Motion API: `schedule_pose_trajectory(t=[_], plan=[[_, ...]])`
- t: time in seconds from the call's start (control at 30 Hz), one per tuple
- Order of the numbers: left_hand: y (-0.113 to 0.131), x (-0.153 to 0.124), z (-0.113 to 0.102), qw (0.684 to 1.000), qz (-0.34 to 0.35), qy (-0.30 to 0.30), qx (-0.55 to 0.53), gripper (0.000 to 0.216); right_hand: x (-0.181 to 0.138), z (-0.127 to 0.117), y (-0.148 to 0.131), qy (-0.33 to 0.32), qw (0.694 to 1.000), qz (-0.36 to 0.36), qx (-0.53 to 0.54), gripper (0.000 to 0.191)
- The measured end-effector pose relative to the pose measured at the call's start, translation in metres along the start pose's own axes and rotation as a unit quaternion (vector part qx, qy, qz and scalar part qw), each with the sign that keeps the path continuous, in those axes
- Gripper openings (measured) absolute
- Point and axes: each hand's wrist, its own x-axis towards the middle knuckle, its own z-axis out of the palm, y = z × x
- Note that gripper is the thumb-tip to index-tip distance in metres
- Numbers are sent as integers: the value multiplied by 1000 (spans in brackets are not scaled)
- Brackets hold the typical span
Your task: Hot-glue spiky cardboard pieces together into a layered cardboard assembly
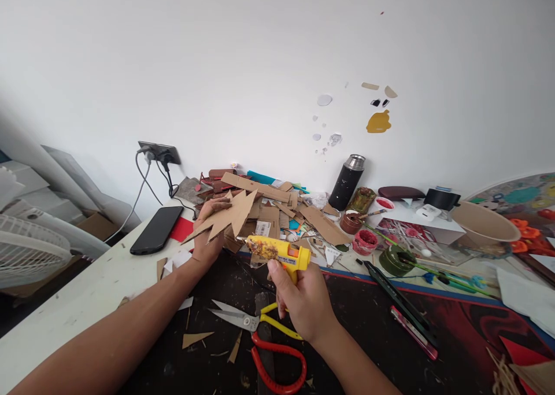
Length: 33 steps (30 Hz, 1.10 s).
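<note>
We list first the left hand (pixel 206 246), clamped on one jagged cardboard piece (pixel 229 214), brown, raised in front of the heap of scraps (pixel 323 224), its points spread upward and downward. Item two: the right hand (pixel 307 296), wrapped around the grip of a yellow glue gun (pixel 275 250), whose nozzle points left and lies just beside the lower points of the cardboard; we cannot tell whether they touch. Beneath the hands we record one pair of scissors (pixel 249 321), blades parted, one handle red, one yellow, lying on a dark mat (pixel 160 357) among small offcuts. To the left we enter a black phone (pixel 156 230), partly over red paper (pixel 182 227). Along the wall we note a black flask (pixel 346 184), upright; nearer, a red paint pot (pixel 365 243) and a green paint pot (pixel 392 262).
</note>
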Motion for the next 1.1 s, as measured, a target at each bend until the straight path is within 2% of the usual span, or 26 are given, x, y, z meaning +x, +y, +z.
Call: schedule_pose_trajectory(t=[0.27, 0.83, 1.1], plan=[[3, -2, -1, 1000, 10, -1, -3, 24, -2, 0, -7, -1, 1000, -8, -7, 64], [0, -2, -1, 1000, 11, 7, -3, 21, 0, -2, -4, -8, 1000, -12, -20, 64], [2, -1, 2, 1000, 9, 23, -9, 27, -3, -1, -7, 4, 1000, -14, -20, 62]])
